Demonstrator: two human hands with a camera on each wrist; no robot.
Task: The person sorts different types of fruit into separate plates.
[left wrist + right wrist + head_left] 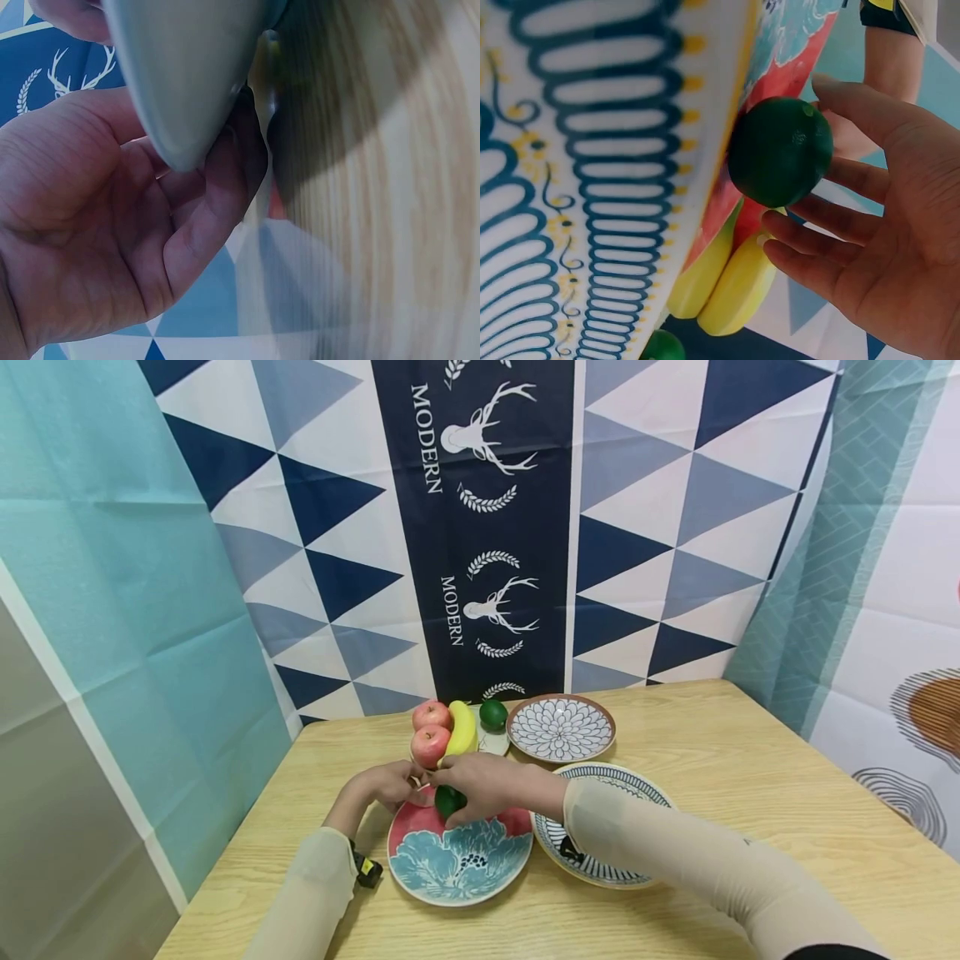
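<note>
A plate with a red band and a blue flower (pixel 461 864) lies at the front of the table. My left hand (pixel 393 783) grips its far left rim; in the left wrist view the fingers curl about the edge of the plate (pixel 187 82). My right hand (pixel 483 781) is over the red part of the plate, holding a green lime (pixel 780 150) between thumb and fingers. Just beyond the hands are two apples (pixel 431 746), with yellow bananas (pixel 462 729) beside them. A second lime (pixel 493 715) sits behind, on a pale small plate (pixel 491 743).
A blue-and-white patterned plate (pixel 652 793) is under my right forearm, right beside the flower plate. Farther back stands a brown-rimmed plate (pixel 561 728) with a petal pattern. A patterned cloth (pixel 495 527) hangs behind the wooden table (pixel 787 827).
</note>
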